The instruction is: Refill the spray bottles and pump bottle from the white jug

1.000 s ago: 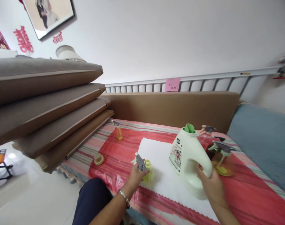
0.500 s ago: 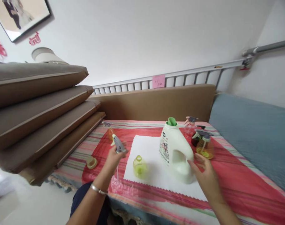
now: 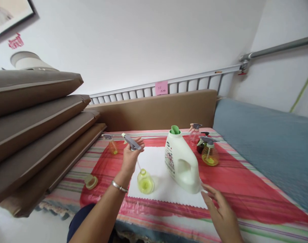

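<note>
My left hand (image 3: 130,158) is closed round a grey spray trigger head (image 3: 131,141), lifted above a small round yellow-green bottle (image 3: 145,182) whose neck is open; the thin dip tube hangs from the head toward that neck. The bottle stands on a white mat (image 3: 157,168). My right hand (image 3: 218,211) is open, fingers spread, near the front edge just right of the base of a large pale-green detergent jug (image 3: 181,162) with a green cap; it holds nothing.
Three spray bottles (image 3: 207,150) cluster behind the jug on the red striped cloth (image 3: 235,182). A small orange spray bottle (image 3: 111,144) stands at the back left, and a yellow lid (image 3: 90,181) lies front left. Stacked brown cushions (image 3: 37,128) overhang the left; a blue mattress (image 3: 265,141) lies to the right.
My left hand has pulled the trigger head off the small bottle and raised it. My right hand has let go of the jug's handle and drawn back toward me.
</note>
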A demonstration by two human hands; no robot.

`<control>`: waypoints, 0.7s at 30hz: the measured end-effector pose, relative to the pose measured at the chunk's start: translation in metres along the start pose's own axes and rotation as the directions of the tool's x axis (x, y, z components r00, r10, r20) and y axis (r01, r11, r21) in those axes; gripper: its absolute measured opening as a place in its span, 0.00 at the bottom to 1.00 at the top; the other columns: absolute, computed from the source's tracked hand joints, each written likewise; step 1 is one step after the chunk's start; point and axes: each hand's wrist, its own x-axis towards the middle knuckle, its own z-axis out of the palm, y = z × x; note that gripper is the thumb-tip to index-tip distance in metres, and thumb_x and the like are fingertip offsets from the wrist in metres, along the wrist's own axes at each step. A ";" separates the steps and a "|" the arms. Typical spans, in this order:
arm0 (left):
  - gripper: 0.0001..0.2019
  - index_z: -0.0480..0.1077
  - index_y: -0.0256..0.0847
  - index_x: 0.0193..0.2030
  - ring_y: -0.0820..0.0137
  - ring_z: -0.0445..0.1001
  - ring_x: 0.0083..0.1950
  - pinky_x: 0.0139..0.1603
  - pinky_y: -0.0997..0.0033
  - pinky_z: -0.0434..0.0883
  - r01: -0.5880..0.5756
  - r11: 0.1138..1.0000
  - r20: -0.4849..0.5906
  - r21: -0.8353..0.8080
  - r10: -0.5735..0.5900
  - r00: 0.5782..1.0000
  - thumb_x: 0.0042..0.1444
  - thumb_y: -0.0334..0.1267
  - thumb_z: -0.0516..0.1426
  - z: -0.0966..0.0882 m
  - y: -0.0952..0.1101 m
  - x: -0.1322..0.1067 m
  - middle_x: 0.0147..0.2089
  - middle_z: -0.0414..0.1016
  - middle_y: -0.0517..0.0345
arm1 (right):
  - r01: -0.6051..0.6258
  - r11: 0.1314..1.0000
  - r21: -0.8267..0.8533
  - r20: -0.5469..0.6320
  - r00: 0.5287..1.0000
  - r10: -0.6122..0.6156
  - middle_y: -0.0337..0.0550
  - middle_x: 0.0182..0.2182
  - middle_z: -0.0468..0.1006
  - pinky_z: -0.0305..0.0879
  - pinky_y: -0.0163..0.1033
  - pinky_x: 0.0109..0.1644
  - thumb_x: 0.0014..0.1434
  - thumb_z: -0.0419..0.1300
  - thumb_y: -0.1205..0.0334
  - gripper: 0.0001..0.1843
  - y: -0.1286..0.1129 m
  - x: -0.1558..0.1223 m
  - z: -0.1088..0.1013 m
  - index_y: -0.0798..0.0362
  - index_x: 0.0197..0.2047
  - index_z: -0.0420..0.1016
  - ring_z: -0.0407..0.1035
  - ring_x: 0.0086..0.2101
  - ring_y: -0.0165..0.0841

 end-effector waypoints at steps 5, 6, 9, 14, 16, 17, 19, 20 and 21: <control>0.21 0.72 0.35 0.44 0.59 0.75 0.46 0.40 0.64 0.72 0.017 1.000 0.003 0.010 -0.017 1.000 0.41 0.38 0.65 0.003 -0.009 0.003 0.46 0.76 0.44 | -0.032 0.999 -0.013 0.053 0.998 0.033 0.49 0.43 0.76 0.70 0.41 0.36 0.51 0.52 0.42 0.25 0.005 -0.006 0.004 0.50 0.44 0.70 0.70 0.41 0.42; 0.21 0.72 0.35 0.44 0.58 0.74 0.47 0.41 0.63 0.72 0.026 1.000 0.007 0.011 -0.026 1.000 0.41 0.38 0.66 0.002 -0.012 0.003 0.46 0.76 0.44 | -0.030 0.999 -0.015 0.063 0.998 0.030 0.49 0.43 0.76 0.70 0.40 0.35 0.51 0.52 0.42 0.25 0.006 -0.007 0.006 0.50 0.44 0.71 0.71 0.41 0.42; 0.21 0.71 0.35 0.45 0.57 0.74 0.49 0.45 0.60 0.71 0.040 0.999 0.027 0.021 -0.041 0.999 0.42 0.39 0.65 -0.003 -0.028 -0.002 0.47 0.76 0.43 | 0.019 1.000 -0.021 0.103 0.995 -0.016 0.49 0.41 0.77 0.71 0.40 0.38 0.52 0.52 0.43 0.23 0.010 -0.012 0.012 0.50 0.43 0.72 0.72 0.39 0.41; 0.19 0.72 0.36 0.44 0.60 0.73 0.49 0.48 0.63 0.69 0.107 0.976 0.022 0.189 -0.113 0.993 0.43 0.40 0.64 -0.023 -0.074 -0.022 0.47 0.76 0.45 | 0.073 0.997 0.008 0.190 0.979 -0.073 0.46 0.39 0.78 0.71 0.40 0.42 0.54 0.53 0.47 0.18 0.015 -0.029 0.026 0.49 0.41 0.73 0.73 0.39 0.39; 0.17 0.74 0.36 0.39 0.61 0.75 0.43 0.43 0.65 0.70 0.153 0.960 0.023 0.236 -0.162 0.986 0.40 0.40 0.65 -0.030 -0.093 -0.032 0.42 0.78 0.47 | 0.070 0.997 0.026 0.193 0.978 -0.073 0.45 0.38 0.78 0.71 0.39 0.42 0.55 0.53 0.48 0.17 0.016 -0.037 0.033 0.48 0.40 0.74 0.73 0.38 0.39; 0.16 0.75 0.35 0.36 0.62 0.75 0.40 0.40 0.66 0.70 0.168 0.954 0.025 0.247 -0.180 0.983 0.39 0.40 0.65 -0.033 -0.101 -0.036 0.38 0.79 0.48 | 0.074 0.996 0.039 0.193 0.978 -0.080 0.44 0.37 0.79 0.71 0.39 0.42 0.55 0.54 0.48 0.16 0.015 -0.040 0.036 0.48 0.39 0.75 0.73 0.38 0.39; 0.12 0.75 0.35 0.29 0.64 0.74 0.33 0.35 0.68 0.69 0.187 0.947 0.017 0.261 -0.198 0.980 0.37 0.40 0.66 -0.036 -0.112 -0.041 0.31 0.78 0.51 | 0.083 0.994 0.076 0.197 0.976 -0.097 0.43 0.35 0.79 0.71 0.38 0.42 0.55 0.54 0.48 0.16 0.014 -0.044 0.041 0.48 0.38 0.75 0.74 0.36 0.38; 0.11 0.74 0.35 0.27 0.66 0.73 0.31 0.34 0.69 0.68 0.193 0.944 0.009 0.268 -0.203 0.979 0.37 0.40 0.66 -0.038 -0.116 -0.042 0.28 0.77 0.53 | 0.088 0.992 0.093 0.208 0.972 -0.105 0.43 0.35 0.79 0.71 0.38 0.41 0.55 0.54 0.48 0.15 0.012 -0.046 0.042 0.48 0.37 0.75 0.74 0.36 0.38; 0.11 0.73 0.35 0.25 0.67 0.71 0.29 0.32 0.70 0.67 0.199 0.941 0.000 0.274 -0.207 0.978 0.37 0.40 0.65 -0.038 -0.119 -0.042 0.25 0.76 0.55 | 0.090 0.990 0.107 0.227 0.967 -0.113 0.43 0.34 0.79 0.71 0.37 0.40 0.55 0.54 0.48 0.15 0.011 -0.047 0.043 0.48 0.37 0.75 0.74 0.35 0.38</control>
